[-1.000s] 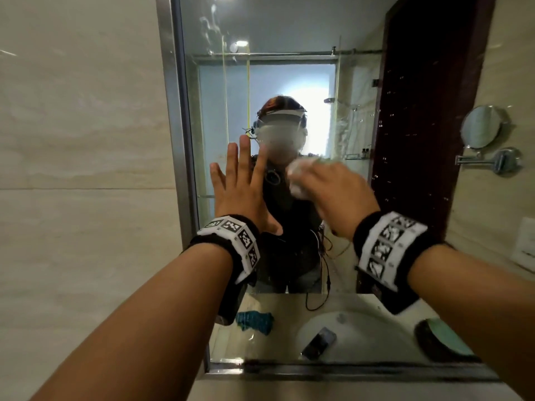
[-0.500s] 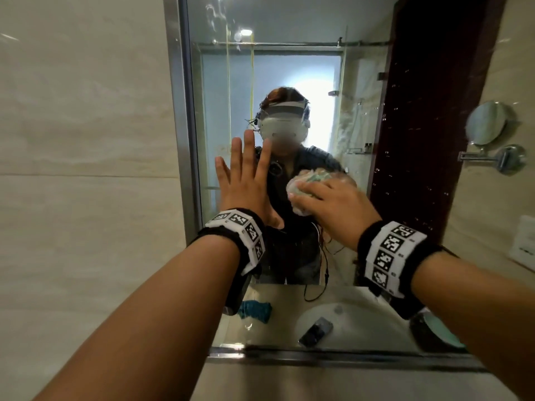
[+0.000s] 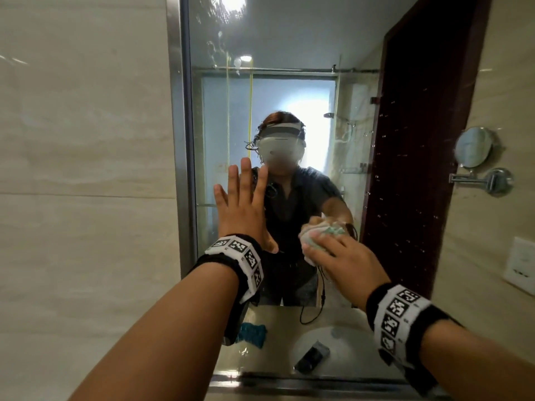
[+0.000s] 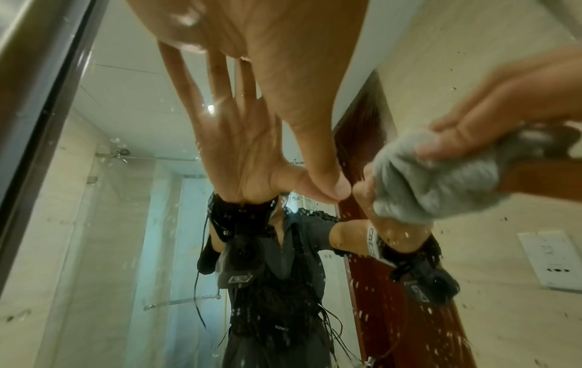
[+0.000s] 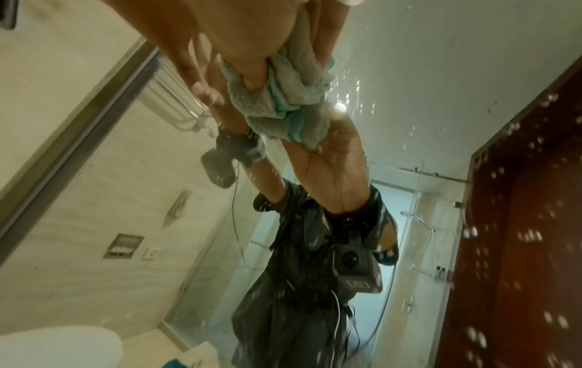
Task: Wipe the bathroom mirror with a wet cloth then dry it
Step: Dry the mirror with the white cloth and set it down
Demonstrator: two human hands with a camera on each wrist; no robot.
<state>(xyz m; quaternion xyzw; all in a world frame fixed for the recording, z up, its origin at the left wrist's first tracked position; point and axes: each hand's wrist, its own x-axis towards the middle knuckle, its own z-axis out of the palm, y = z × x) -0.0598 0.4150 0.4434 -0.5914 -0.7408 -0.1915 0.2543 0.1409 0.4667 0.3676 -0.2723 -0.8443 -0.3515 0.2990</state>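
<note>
Facing the wall, we see the mirror (image 3: 289, 53) as the largest thing here, its metal frame (image 3: 179, 140) running down the left edge and along the bottom edge. Water drops speckle the glass toward the right edge, over the reflected dark red door (image 3: 419, 169), and smears show near the top edge. In the reflection along the bottom edge we make out the tabletop (image 3: 278, 319) with a round basin (image 3: 341, 340); a dark flat object (image 3: 312, 357) lies in the basin, though we cannot tell what it is. A teal cloth (image 3: 252, 334) lies on the reflected tabletop toward the left edge.

Our left hand (image 3: 243, 209) is spread flat, fingers straight and together, palm against the glass near the left edge; the left wrist view shows the thumb tip meeting its own reflection. Our right hand (image 3: 341, 256) sits lower and further toward the middle of the mirror, its fingers curled round a bunched cloth (image 3: 318, 233), pale grey with teal folds, which it presses against the glass. The two hands are near each other but apart.

On the wall right of the mirror hangs a small round mirror (image 3: 473, 150) on a metal arm, and below it a white wall plate (image 3: 521, 264).
</note>
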